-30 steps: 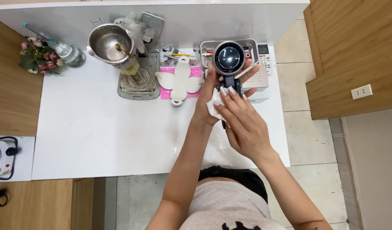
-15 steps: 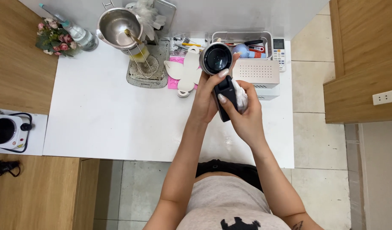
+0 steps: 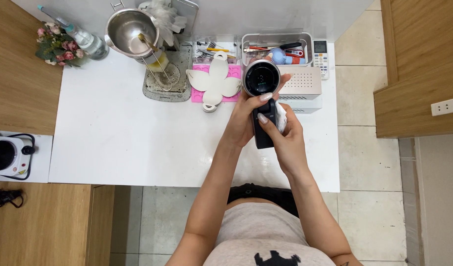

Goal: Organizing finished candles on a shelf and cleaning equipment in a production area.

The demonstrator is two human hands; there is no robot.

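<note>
Since half a second ago the black device (image 3: 262,98) sits a little higher and more upright in your grip, its round dark head now clear of your fingers and facing the camera, and your view has shifted so the desk (image 3: 113,138) fills more of the picture. Both your forearms reach forward over the desk's near edge and meet above its right half. Your left hand (image 3: 243,120) wraps the handle from the left, its fingers (image 3: 265,96) curled up to the base of the round head. Your right hand (image 3: 285,135) closes on the handle from the right, thumb laid across the front, and pinches a white cloth (image 3: 281,117) against the handle's side. The device hangs in the air just in front of the white perforated box (image 3: 302,83) and the tray of tools (image 3: 278,47). To the left lie a white flower-shaped piece (image 3: 214,81) on a pink mat (image 3: 199,94) and a steel pot (image 3: 130,29).
</note>
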